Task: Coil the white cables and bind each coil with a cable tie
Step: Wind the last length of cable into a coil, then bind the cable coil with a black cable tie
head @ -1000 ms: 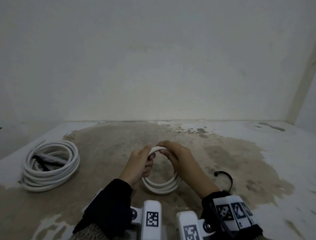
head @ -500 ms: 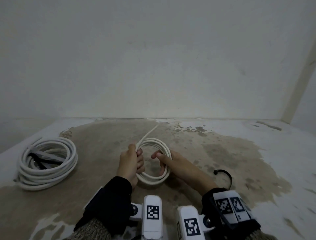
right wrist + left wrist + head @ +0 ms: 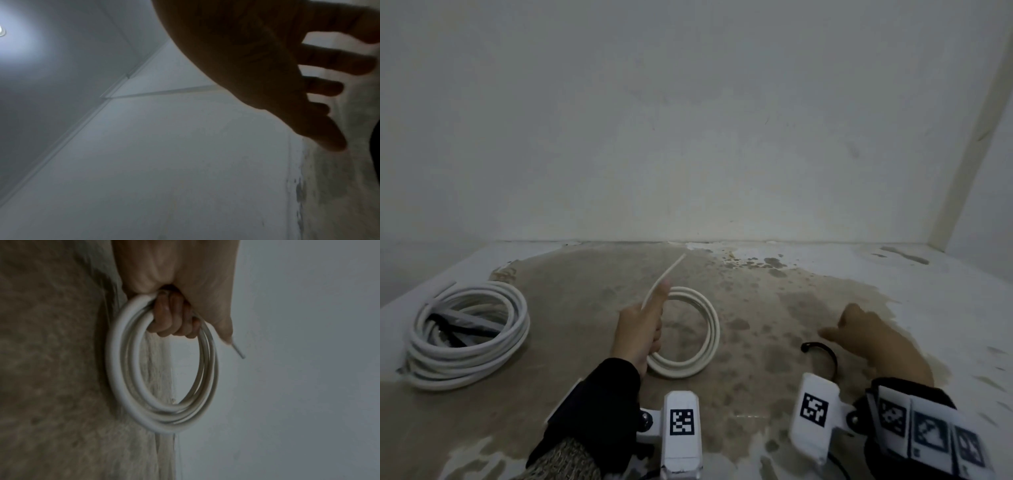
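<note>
My left hand grips a small coil of white cable at its left side; the cable's loose end sticks up past my thumb. In the left wrist view my fingers curl round the strands of the coil. My right hand hovers to the right with fingers spread and empty, just above a black cable tie curved on the floor. The right wrist view shows the spread fingers holding nothing.
A larger white cable coil with a black tie across it lies on the floor at the left. The stained floor meets a bare wall behind. Wrist cameras with markers sit at the bottom edge.
My right hand let go of the small coil and swung right toward the black tie. The left hand keeps the coil, now held alone and slightly further left.
</note>
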